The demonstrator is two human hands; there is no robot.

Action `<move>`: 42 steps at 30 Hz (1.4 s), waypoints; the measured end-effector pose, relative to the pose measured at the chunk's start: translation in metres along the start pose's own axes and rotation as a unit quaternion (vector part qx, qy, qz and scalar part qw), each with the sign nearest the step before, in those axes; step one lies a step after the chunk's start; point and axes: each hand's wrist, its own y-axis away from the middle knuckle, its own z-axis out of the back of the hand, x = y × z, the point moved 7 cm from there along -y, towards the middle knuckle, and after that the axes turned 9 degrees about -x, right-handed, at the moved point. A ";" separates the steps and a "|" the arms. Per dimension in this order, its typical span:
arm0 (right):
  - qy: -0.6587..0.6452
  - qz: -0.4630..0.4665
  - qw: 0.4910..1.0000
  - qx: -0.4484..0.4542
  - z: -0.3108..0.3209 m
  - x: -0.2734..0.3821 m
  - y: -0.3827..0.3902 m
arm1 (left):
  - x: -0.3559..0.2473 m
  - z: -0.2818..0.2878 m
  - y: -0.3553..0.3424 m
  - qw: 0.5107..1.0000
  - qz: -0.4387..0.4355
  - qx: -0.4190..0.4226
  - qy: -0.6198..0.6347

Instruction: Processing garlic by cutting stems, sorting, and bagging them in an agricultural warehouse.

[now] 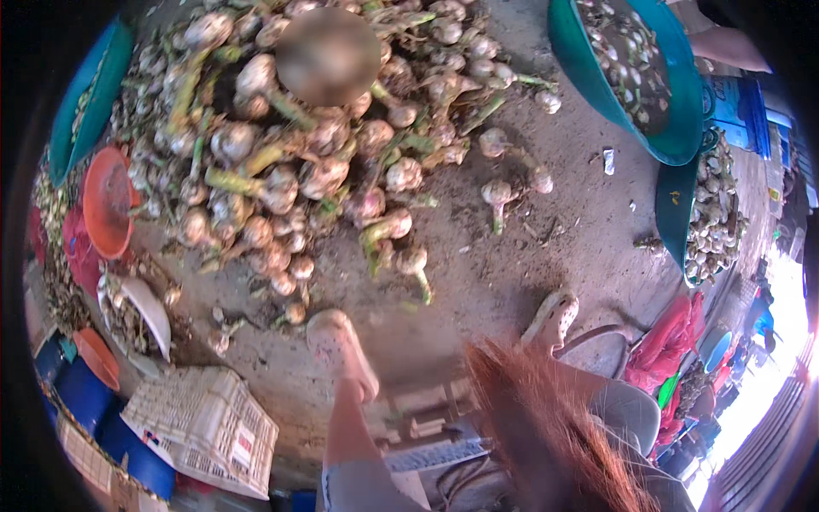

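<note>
Neither my left hand nor my right hand shows. A large heap of garlic bulbs (324,175) with cut green and yellow stalks lies on the floor in front of me, dusted with soil. A round blurred patch hides part of its top. A few loose garlic bulbs (497,193) lie apart on the right side of the heap. My feet, in pale clogs (334,341), stand at its near edge. A hank of long reddish hair (546,418) hangs across the lower right and covers part of my lap.
A teal tub (687,111) with garlic stands at the far right, and a second teal container (672,200) of bulbs sits below it. At left are an orange basin (108,205), a white bowl (147,311) and a white plastic crate (200,418). Another person's arm (729,47) shows top right.
</note>
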 end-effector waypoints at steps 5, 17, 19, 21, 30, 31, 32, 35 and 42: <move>0.153 0.083 0.984 0.025 0.013 -0.018 -0.048 | -0.003 -0.022 -0.038 0.997 0.001 -0.050 0.067; 0.317 0.269 0.896 -0.156 0.235 0.085 -0.036 | 0.001 -0.024 -0.024 0.966 -0.076 -0.185 0.165; 0.221 0.255 0.925 -0.174 0.271 0.075 0.027 | -0.009 -0.013 -0.016 0.960 -0.097 -0.200 0.168; 0.124 0.222 0.948 -0.191 0.289 0.048 0.079 | -0.019 -0.005 -0.011 0.956 -0.112 -0.206 0.174; -0.010 0.065 0.877 -0.475 0.333 -0.204 0.081 | -0.080 0.034 0.012 0.950 -0.138 -0.235 0.150; -0.079 0.022 0.888 -0.452 0.327 -0.238 0.060 | -0.087 0.037 0.012 0.951 -0.134 -0.239 0.146; -0.124 0.002 0.873 -0.471 0.322 -0.265 0.045 | -0.092 0.042 0.013 0.951 -0.128 -0.244 0.142; -0.183 -0.059 0.831 -0.523 0.316 -0.328 -0.001 | -0.101 0.052 0.011 0.952 -0.106 -0.259 0.126; -0.080 -0.135 0.798 -0.582 0.363 -0.421 -0.073 | -0.040 0.108 0.039 0.946 -0.070 -0.299 0.100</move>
